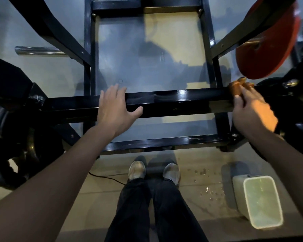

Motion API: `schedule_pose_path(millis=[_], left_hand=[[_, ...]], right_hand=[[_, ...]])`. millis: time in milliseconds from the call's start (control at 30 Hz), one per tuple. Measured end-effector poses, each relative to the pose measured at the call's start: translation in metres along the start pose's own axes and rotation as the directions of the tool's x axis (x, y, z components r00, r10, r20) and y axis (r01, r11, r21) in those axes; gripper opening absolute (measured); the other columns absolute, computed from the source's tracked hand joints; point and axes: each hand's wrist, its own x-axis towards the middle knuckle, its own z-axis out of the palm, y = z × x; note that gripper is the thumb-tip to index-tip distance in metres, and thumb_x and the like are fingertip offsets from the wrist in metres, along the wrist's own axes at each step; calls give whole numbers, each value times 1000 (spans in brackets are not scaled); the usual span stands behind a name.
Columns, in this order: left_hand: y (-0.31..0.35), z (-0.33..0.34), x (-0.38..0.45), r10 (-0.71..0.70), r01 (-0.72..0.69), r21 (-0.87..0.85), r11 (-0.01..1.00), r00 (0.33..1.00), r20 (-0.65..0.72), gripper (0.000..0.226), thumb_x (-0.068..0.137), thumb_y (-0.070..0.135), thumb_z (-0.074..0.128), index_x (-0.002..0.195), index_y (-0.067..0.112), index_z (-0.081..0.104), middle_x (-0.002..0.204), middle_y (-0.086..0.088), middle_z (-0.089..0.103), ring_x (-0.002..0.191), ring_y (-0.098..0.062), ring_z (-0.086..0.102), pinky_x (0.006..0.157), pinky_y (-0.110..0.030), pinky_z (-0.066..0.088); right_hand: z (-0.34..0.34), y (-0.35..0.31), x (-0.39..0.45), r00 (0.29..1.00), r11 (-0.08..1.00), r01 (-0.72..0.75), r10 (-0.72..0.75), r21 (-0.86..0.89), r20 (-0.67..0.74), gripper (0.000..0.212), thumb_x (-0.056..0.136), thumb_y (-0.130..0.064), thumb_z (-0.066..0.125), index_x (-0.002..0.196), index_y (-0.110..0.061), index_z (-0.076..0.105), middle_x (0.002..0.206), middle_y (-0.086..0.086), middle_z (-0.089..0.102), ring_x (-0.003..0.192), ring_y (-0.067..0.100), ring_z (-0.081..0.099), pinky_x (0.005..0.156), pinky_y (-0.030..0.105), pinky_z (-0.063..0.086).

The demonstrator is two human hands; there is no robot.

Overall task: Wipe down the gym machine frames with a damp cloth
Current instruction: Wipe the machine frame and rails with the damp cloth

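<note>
My left hand (116, 109) lies flat, fingers straight, on the black crossbar (164, 102). My right hand (250, 110) presses the orange cloth (238, 87) onto the bar's right end. Bare bar runs between my hands. A red weight plate (268, 46) hangs just beyond the cloth, black plates (10, 140) crowd the left end, and a pale bin (257, 199) stands by my feet.

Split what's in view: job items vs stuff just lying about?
Job:
- black crossbar of the frame, being wiped
- orange cloth under the right hand
- left hand resting flat on the crossbar
- pale tub on the floor, probably the rinse water

Lying about:
- red weight plate
- chrome bar
- black cable on the floor
</note>
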Motion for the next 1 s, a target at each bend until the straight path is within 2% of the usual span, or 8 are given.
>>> schedule_pose_path(millis=[133,233,333,400,533,667,767,1000], left_hand=[[40,13,-31,201,-224,-58,973,943,-267,55,87,39,69,133,11,59,143,-14,51,135,-32,44,114,-45,37],[67,31,-50,370,-398,-85,914,900,-231,58,82,33,73,134,12,60,138,-9,55,128,-31,48,104,-47,44],[84,41,-59,485,-479,-142,866,875,7,87,86,45,73,159,22,31,163,-2,31,149,-26,27,121,-44,29],[88,43,-58,546,-523,-172,835,825,145,99,84,53,74,161,31,17,168,6,19,155,-20,13,123,-40,19],[85,41,-55,509,-409,-335,849,804,307,41,83,46,77,114,33,56,108,13,61,108,-18,59,87,-36,50],[74,39,-55,338,-193,-376,906,865,371,29,76,44,74,88,24,57,78,3,65,75,-24,63,62,-39,52],[79,34,-57,232,51,-570,820,880,413,27,72,36,74,85,15,63,71,-8,71,66,-31,68,59,-48,57],[103,30,-66,155,159,-664,731,908,389,17,78,28,76,81,20,61,67,-2,73,66,-24,71,66,-48,60]], right_hand=[[-9,11,-14,986,957,-158,164,243,-4,49,108,-43,47,152,-23,49,159,3,35,134,29,47,104,32,36],[-7,4,-45,921,774,-389,323,500,217,35,107,-42,47,135,-29,62,142,15,50,109,27,56,90,38,47],[-4,-4,-72,653,384,-742,233,549,721,32,104,-39,55,127,-19,67,106,16,71,84,22,66,70,36,53],[-8,-12,-83,458,283,-862,78,421,885,39,100,-35,62,127,-7,67,91,12,72,69,17,65,58,30,55],[-17,-30,-90,326,207,-916,-113,343,938,32,99,-28,59,111,-1,69,94,21,71,67,21,67,55,26,59],[-16,-32,-80,410,2,-909,-178,417,894,54,98,-48,58,118,0,67,116,25,71,90,32,71,68,30,63],[-8,-32,-80,531,-123,-847,-169,517,830,52,92,-46,67,125,-6,66,116,14,72,92,24,70,71,25,61],[29,-65,-91,834,307,-527,6,792,552,28,107,-31,54,134,-29,58,118,1,75,110,18,71,83,33,56]])
